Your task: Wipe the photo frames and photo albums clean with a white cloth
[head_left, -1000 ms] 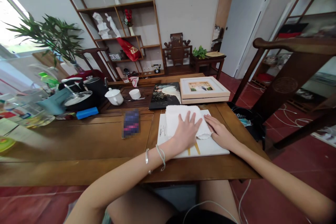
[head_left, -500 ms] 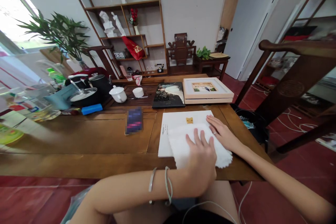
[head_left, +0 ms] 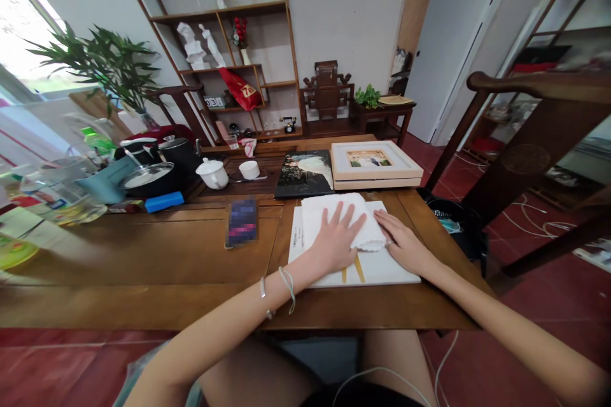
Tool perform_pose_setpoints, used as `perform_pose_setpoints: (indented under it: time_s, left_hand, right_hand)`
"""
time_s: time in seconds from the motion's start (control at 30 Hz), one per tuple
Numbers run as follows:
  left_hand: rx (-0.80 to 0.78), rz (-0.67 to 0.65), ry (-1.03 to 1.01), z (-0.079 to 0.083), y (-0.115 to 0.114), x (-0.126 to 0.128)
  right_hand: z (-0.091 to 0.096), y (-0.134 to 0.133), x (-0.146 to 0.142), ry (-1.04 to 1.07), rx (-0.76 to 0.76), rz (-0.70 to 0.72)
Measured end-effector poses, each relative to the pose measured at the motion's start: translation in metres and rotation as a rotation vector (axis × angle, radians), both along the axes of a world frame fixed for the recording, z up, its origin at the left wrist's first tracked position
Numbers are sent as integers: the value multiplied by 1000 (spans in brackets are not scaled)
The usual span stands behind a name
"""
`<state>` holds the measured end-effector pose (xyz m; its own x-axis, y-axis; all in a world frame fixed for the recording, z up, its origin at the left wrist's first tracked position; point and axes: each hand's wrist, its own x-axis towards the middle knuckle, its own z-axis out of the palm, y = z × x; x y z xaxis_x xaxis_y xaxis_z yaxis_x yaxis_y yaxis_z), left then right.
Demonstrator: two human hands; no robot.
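A white cloth (head_left: pixel 315 208) lies over the upper part of a flat white board (head_left: pixel 396 271) with gold markings, at the table's near edge. My left hand (head_left: pixel 338 236) is spread flat on top of the cloth, fingers apart. On the board's right side rests my right hand (head_left: pixel 401 243), its fingers stretched out and beside the cloth's right edge. Part of the gold marking shows below the cloth; the rest is covered.
Behind the board are a dark photo panel (head_left: pixel 304 174) and a light wooden picture frame (head_left: pixel 377 164). A phone-like dark item (head_left: pixel 242 222) lies to the left. Farther left stand a white teapot (head_left: pixel 212 173), a blue box (head_left: pixel 164 201) and a wooden chair (head_left: pixel 529 121) at right.
My left hand has pushed the cloth away from me, up the board, uncovering the board's near part and covering its far part. My right hand stays in place.
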<state>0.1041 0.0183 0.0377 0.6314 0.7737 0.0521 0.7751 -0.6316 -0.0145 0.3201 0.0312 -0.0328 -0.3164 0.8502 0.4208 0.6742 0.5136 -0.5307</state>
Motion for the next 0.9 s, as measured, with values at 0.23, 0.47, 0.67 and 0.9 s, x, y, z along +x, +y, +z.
perform_pose_setpoints:
  time_s: [0.23,0.47,0.67,0.9]
  left_hand:
    - [-54,-116,9,8,-87,-6]
    - [-105,-126,-25,12,-78,-19]
    - [-88,-84,-67,7,18,-21]
    - [-84,-14,-93,2,36,-48]
  right_hand:
    - [-1,0,0,-2,3,-18]
    - [-2,0,0,-13,20,-22]
    - [1,0,-1,-23,19,-20]
    - [3,-2,-1,-50,2,-27]
